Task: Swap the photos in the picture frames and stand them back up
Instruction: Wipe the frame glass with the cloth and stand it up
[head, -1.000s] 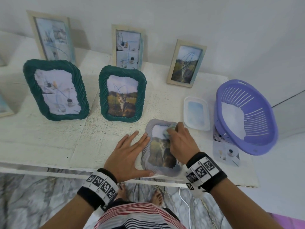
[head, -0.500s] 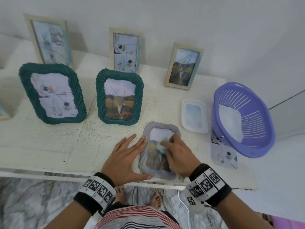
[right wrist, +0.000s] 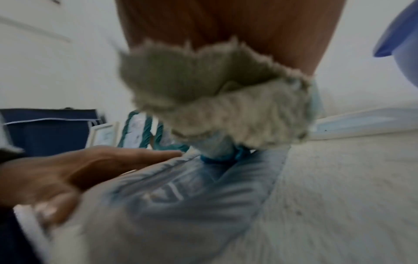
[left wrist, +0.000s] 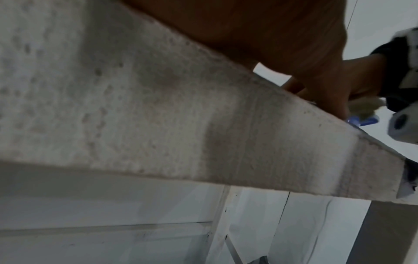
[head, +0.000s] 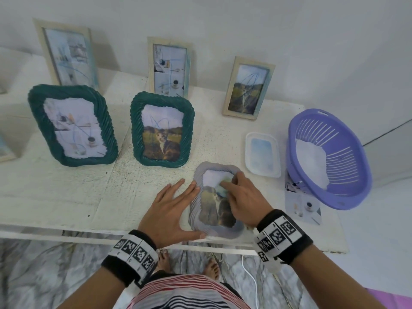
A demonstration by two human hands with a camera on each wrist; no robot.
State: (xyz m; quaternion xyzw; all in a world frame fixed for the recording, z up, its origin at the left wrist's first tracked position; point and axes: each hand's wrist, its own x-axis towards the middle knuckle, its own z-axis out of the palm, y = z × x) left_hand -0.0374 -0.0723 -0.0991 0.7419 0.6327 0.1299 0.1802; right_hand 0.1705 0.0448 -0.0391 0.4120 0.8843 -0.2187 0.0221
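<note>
Right hand [head: 243,197] gripping cloth [right wrist: 217,100] on grey frame [head: 215,228], left hand [head: 171,210] flat beside it

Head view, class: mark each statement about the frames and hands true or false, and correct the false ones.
1. The grey frame lies flat near the table's front edge. True.
2. The left hand rests flat beside that frame, fingers straight. True.
3. The right hand is empty. False: it holds a cloth on the frame's front.
4. The two green frames lie face down. False: both stand upright.
5. The purple basket is at the table's left end. False: it is at the right end.
</note>
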